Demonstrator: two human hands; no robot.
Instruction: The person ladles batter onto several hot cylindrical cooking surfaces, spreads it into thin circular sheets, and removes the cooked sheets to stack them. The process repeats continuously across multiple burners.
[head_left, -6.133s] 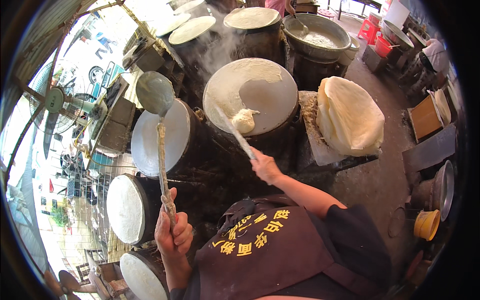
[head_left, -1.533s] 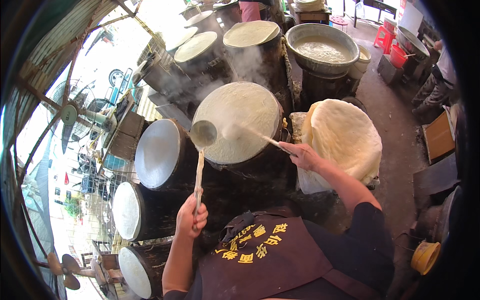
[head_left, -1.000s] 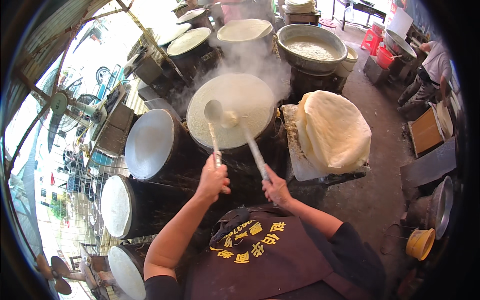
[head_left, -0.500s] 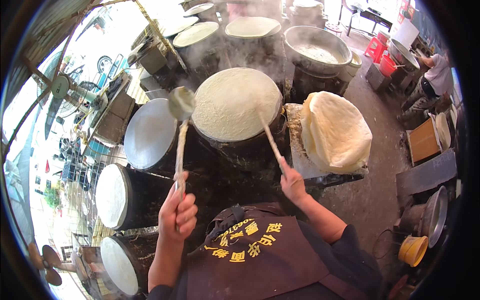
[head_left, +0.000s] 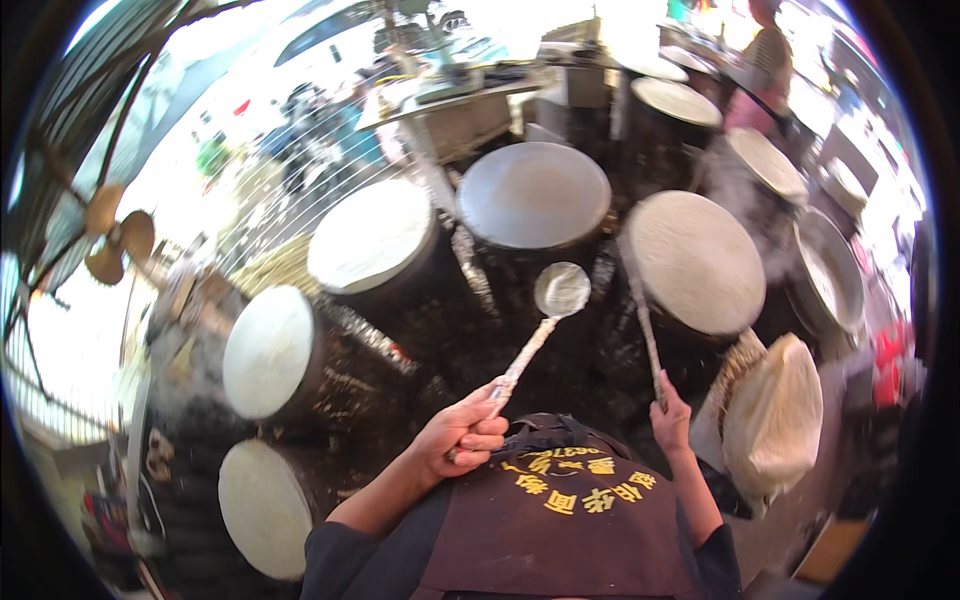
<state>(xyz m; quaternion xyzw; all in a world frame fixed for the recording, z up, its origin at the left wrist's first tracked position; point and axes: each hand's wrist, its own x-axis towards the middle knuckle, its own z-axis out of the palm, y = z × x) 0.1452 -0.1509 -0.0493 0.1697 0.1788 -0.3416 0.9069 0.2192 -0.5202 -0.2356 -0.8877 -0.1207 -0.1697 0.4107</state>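
Two-handed, clasping ladle [head_left: 562, 291] (left grip [head_left: 462, 430]), stick [head_left: 644, 315] (right grip [head_left: 671, 415]); turned from finished-looking 1-o'clock griddle [head_left: 697, 262] toward bare 12-o'clock griddle [head_left: 533, 195].

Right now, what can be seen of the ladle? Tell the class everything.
The ladle has a round, greyish, metal-looking bowl with pale smears inside and a long handle coated in whitish crust. The left grip is closed around the handle's lower part; nothing else visibly touches it. It slants up and rightward in the picture, bowl uppermost, with a dark drum behind. How full it is stays unclear.
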